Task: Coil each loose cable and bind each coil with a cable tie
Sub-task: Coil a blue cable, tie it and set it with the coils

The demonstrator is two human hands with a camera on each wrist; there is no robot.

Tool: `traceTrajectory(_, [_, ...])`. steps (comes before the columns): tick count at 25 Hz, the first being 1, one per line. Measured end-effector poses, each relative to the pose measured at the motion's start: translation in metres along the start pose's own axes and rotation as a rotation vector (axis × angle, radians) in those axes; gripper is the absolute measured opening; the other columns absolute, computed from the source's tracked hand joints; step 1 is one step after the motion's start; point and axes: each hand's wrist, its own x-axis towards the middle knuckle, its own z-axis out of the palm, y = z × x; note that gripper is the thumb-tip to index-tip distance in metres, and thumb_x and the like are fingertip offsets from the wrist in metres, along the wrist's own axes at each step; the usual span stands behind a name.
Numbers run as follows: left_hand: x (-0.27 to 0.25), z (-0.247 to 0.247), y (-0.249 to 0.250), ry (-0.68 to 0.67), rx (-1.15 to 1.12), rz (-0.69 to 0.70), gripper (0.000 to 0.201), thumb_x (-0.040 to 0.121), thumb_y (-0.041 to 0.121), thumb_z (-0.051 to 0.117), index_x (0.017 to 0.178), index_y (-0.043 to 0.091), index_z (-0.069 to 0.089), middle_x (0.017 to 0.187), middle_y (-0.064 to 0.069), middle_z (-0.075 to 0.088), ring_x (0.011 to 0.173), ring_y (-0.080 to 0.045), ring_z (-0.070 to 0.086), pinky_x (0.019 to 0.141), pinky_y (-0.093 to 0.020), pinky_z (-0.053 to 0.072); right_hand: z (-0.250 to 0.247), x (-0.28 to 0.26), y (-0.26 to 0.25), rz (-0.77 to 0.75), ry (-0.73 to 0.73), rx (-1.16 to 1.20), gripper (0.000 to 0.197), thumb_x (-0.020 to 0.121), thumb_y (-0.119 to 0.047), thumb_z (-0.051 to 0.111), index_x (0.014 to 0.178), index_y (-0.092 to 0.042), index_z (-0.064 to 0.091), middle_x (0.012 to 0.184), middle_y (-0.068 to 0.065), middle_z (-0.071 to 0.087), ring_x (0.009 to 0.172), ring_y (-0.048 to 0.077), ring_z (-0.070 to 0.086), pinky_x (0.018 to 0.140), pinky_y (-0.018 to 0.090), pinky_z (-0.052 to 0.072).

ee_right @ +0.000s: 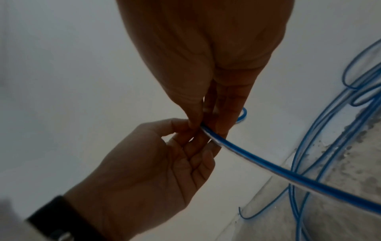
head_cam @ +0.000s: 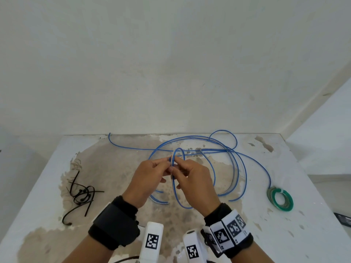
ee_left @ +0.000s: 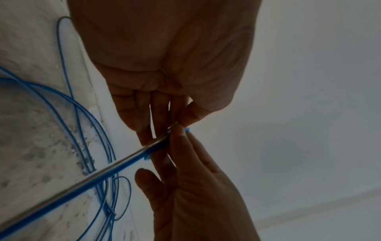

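A long blue cable [head_cam: 245, 168] sprawls in loose loops over the worn white table [head_cam: 313, 186]. Both hands meet above the table's middle and pinch a small upright loop of that blue cable [head_cam: 178, 154]. My left hand [head_cam: 152, 171] pinches the strands between thumb and fingertips, seen close in the left wrist view as the left hand [ee_left: 164, 81] on the blue cable [ee_left: 115, 166]. My right hand [head_cam: 191, 175] pinches the same spot from the right; the right hand [ee_right: 216, 81] and blue cable [ee_right: 268, 161] show in the right wrist view. Black cable ties [head_cam: 81, 194] lie at the left.
A green coil [head_cam: 281, 199], wound up, lies near the table's right edge. A dark flat object [head_cam: 343, 220] sits at the far right, cut by the frame. A white wall stands close behind the table's far edge.
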Motion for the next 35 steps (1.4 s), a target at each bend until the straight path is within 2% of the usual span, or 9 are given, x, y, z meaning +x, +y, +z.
traceTrajectory(6, [0.003,0.001,-0.001,-0.005,0.035,-0.051,0.034,0.102,0.022,0.05,0.086,0.022,0.079,0.077,0.006,0.076,0.075,-0.002,0.07,0.071,-0.024,0.053,0.009,-0.004,0.006,-0.17,0.065,-0.231,0.03,0.098,-0.02,0.065,0.125,-0.03,0.07,0.091,-0.01,0.057,0.084,0.002,0.058,0.078,0.007,0.041])
traceTrajectory(12, [0.006,-0.01,-0.012,-0.08,0.179,0.054,0.03,0.106,0.029,0.047,0.101,0.025,0.077,0.09,0.006,0.078,0.086,-0.006,0.072,0.074,-0.02,0.053,0.0,0.001,0.002,-0.074,-0.088,-0.165,0.03,0.098,-0.027,0.065,0.128,-0.031,0.069,0.093,-0.008,0.063,0.085,0.005,0.064,0.079,0.013,0.049])
traceTrajectory(17, [0.019,-0.024,-0.023,-0.136,-0.077,-0.018,0.036,0.108,0.024,0.039,0.086,0.011,0.064,0.072,0.0,0.061,0.079,-0.019,0.065,0.093,-0.04,0.055,-0.018,0.018,-0.001,0.05,0.021,-0.122,0.033,0.102,-0.03,0.057,0.135,-0.035,0.059,0.114,-0.012,0.056,0.09,0.003,0.063,0.078,0.006,0.044])
traceTrajectory(20, [0.017,-0.03,-0.018,-0.252,-0.184,-0.042,0.036,0.109,0.024,0.036,0.082,0.011,0.057,0.071,0.0,0.051,0.074,-0.018,0.061,0.083,-0.033,0.055,-0.019,0.023,-0.001,0.101,-0.175,-0.133,0.031,0.103,-0.037,0.055,0.134,-0.034,0.06,0.117,-0.016,0.058,0.09,-0.001,0.061,0.077,0.01,0.043])
traceTrajectory(23, [0.015,-0.032,-0.013,-0.289,-0.244,-0.076,0.033,0.109,0.025,0.035,0.086,0.011,0.055,0.071,-0.001,0.055,0.076,-0.02,0.065,0.077,-0.029,0.055,-0.014,0.026,-0.001,0.078,-0.104,-0.098,0.018,0.1,-0.035,0.061,0.112,-0.031,0.074,0.101,-0.016,0.069,0.079,-0.004,0.06,0.071,0.01,0.042])
traceTrajectory(27, [0.014,-0.032,-0.013,-0.266,-0.309,-0.096,0.032,0.108,0.027,0.037,0.086,0.011,0.054,0.068,-0.001,0.052,0.076,-0.02,0.066,0.079,-0.031,0.057,-0.007,0.028,0.002,0.098,-0.006,-0.054,0.015,0.098,-0.04,0.062,0.105,-0.037,0.076,0.094,-0.021,0.07,0.078,-0.001,0.062,0.068,0.015,0.046])
traceTrajectory(31, [0.024,-0.025,-0.014,-0.045,-0.542,-0.032,0.032,0.108,0.026,0.036,0.082,0.013,0.05,0.066,0.001,0.045,0.067,-0.013,0.062,0.082,-0.033,0.057,-0.004,0.023,-0.006,0.253,0.047,0.095,0.017,0.098,-0.047,0.059,0.1,-0.034,0.07,0.09,-0.014,0.067,0.066,0.008,0.065,0.06,0.024,0.048])
traceTrajectory(33, [0.03,-0.023,-0.013,0.062,-0.778,-0.022,0.031,0.108,0.024,0.036,0.082,0.013,0.049,0.064,0.002,0.044,0.066,-0.012,0.059,0.078,-0.029,0.059,-0.006,0.016,-0.011,0.397,-0.128,0.162,0.04,0.1,-0.052,0.052,0.088,-0.02,0.071,0.081,-0.005,0.069,0.06,0.012,0.064,0.054,0.027,0.043])
traceTrajectory(35, [0.034,-0.022,-0.011,0.101,-0.946,-0.02,0.03,0.108,0.024,0.037,0.082,0.015,0.049,0.064,0.003,0.044,0.066,-0.012,0.059,0.077,-0.028,0.059,-0.008,0.006,-0.013,0.537,-0.484,0.133,0.055,0.103,-0.057,0.041,0.088,-0.016,0.076,0.08,0.001,0.074,0.063,0.014,0.067,0.055,0.026,0.041])
